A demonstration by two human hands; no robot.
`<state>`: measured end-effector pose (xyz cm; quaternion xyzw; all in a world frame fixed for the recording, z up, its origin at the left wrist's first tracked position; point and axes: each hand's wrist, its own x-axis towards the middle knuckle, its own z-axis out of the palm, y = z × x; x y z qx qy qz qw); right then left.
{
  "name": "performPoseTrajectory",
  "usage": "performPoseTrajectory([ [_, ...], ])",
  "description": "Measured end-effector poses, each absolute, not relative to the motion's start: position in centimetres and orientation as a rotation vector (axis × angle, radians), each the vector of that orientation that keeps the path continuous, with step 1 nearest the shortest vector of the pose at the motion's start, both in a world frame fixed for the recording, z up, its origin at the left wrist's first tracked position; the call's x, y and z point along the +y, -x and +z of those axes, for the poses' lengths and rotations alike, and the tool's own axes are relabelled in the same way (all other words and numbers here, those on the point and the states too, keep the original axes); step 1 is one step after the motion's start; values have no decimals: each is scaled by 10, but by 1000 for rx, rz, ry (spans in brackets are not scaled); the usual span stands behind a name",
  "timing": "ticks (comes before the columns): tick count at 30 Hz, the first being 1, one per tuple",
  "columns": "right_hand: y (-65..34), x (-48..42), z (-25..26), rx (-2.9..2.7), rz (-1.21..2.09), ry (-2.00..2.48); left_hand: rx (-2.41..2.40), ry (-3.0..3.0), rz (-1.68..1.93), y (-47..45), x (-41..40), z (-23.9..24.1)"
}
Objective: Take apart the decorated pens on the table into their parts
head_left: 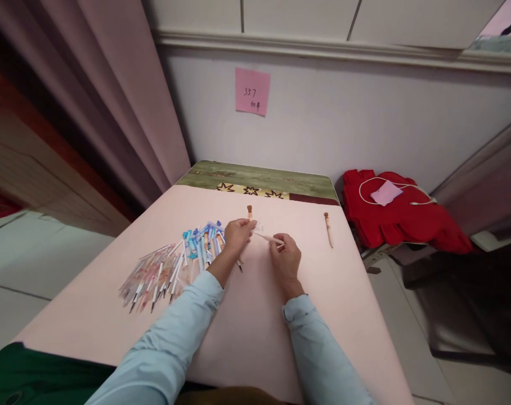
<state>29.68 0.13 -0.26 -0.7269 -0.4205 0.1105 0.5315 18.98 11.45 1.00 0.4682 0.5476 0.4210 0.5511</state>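
Observation:
My left hand (237, 235) is closed around a pale pen barrel with a brown figure topper (250, 211), which points up toward the far side of the table. My right hand (286, 257) pinches a slim, pale pen piece (276, 241), its thin tip reaching toward my left hand. Whether the two pieces touch is too small to tell. Beside my left forearm lies a heap of blue and orange pen barrels (201, 243), partly hidden by the arm. White pen refills with dark tips and clear thin sleeves (152, 275) spread out left of it.
A brown-topped pen (328, 229) lies alone on the right of the pink table (335, 315). A green patterned strip (264, 174) shows at the table's far end, against the wall. Right of the table is a red cloth (365, 219) bearing a white cable (411, 188) and a pink note (386, 193).

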Motion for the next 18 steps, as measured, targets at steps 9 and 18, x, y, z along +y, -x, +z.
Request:
performPoseTrajectory([
  [9,-293,-4,11,-1033,200,1606,1267,-1150,1071,-173,109,16],
  [18,-294,-5,6,-988,97,1653,1357,-1182,1074,-147,88,15],
])
